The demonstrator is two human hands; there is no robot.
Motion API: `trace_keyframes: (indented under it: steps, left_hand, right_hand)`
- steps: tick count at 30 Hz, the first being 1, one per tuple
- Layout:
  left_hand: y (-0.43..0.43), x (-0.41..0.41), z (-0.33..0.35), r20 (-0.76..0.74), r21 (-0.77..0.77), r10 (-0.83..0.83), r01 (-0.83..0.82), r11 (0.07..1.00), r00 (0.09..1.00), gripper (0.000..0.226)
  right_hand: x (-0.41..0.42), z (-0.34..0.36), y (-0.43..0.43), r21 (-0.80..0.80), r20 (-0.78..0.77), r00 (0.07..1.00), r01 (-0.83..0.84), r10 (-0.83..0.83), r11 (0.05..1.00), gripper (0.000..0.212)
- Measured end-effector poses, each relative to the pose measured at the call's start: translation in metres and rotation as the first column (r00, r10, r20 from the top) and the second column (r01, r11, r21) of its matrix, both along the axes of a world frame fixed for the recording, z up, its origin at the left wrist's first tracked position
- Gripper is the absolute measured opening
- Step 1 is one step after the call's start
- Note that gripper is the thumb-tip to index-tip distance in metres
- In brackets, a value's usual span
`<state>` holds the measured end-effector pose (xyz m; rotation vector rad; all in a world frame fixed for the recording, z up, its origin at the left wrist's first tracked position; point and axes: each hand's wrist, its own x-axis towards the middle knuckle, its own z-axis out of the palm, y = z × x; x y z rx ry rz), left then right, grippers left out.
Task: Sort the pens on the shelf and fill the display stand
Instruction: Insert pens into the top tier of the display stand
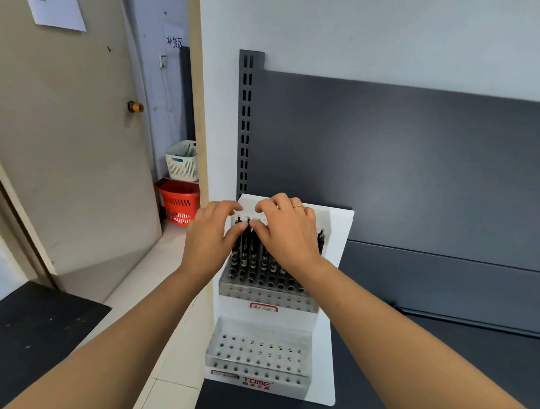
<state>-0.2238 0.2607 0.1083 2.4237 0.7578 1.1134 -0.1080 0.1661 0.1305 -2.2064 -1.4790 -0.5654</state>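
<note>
A white display stand [332,304] stands on the dark grey shelf [443,360]. Its upper clear tier [268,295] holds several black pens [252,254] upright in its holes. The lower clear tier [258,350] shows only empty holes. My left hand [210,238] and my right hand [287,234] are both over the pen tops at the upper tier. Thumb and fingers of each hand meet at the top of a black pen near the left of the row. One more black pen [320,241] stands at the right end, partly hidden behind my right hand.
The shelf's dark back panel [424,170] and slotted upright [245,122] rise behind the stand. To the left is an open door [59,141]; beyond it a white basket [182,160] sits above a red basket [179,202] on the floor. A black surface [19,340] lies at lower left.
</note>
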Motion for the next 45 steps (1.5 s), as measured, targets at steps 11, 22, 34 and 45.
trace_keyframes:
  steps: [11, 22, 34, 45]
  left_hand:
    - [-0.108, 0.093, 0.017, -0.121, 0.277, -0.156, 0.185, 0.943, 0.98, 0.018]
    - [-0.231, 0.188, -0.042, -0.46, 0.07, -0.295, 0.365, 0.928, 0.838, 0.025]
    - [-0.244, 0.218, -0.108, -0.702, -0.215, -0.269, 0.164, 0.963, 0.66, 0.028]
    - [-0.22, 0.268, -0.148, -0.729, -0.29, -0.226, 0.007, 0.957, 0.647, 0.041]
  right_hand:
    - [0.082, -0.004, -0.11, 0.049, -0.148, 0.985, 0.101, -0.093, 0.994, 0.022]
    - [0.187, -0.055, -0.266, -0.354, -0.52, 0.825, 0.029, -0.222, 0.935, 0.029]
    - [0.225, -0.118, -0.282, -0.465, -0.655, 0.679, -0.017, -0.331, 0.885, 0.023]
    - [0.243, -0.162, -0.237, -0.514, -0.677, 0.568, 0.09, -0.467, 0.853, 0.021]
